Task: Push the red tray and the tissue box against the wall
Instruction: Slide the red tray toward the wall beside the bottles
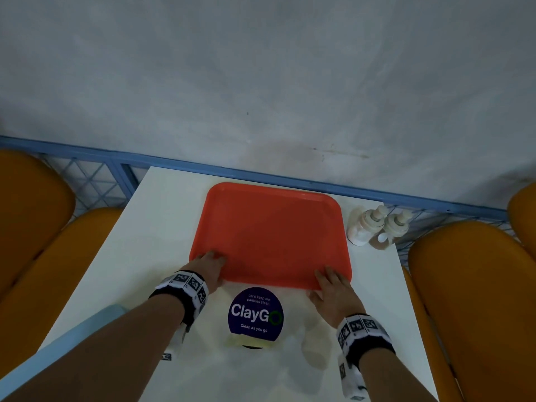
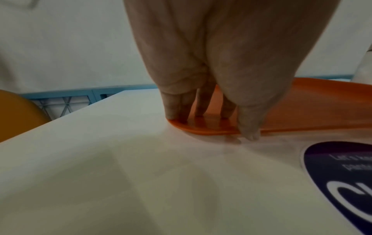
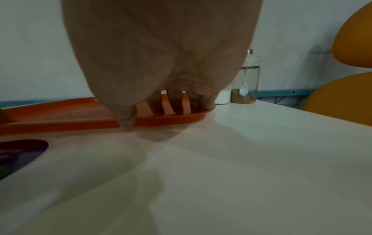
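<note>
While the red tray lay near the wall, left hand and right hand pinched its 2 near corners, fingers on top.

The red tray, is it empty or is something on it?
Empty: the red tray shows bare, apart from both hands' fingers at its near corners.

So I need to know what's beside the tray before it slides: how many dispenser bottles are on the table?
2. A white-filled bottle stands just right of the red tray, and a brown-filled bottle stands right of that. None hidden, as far as these views show.
</note>
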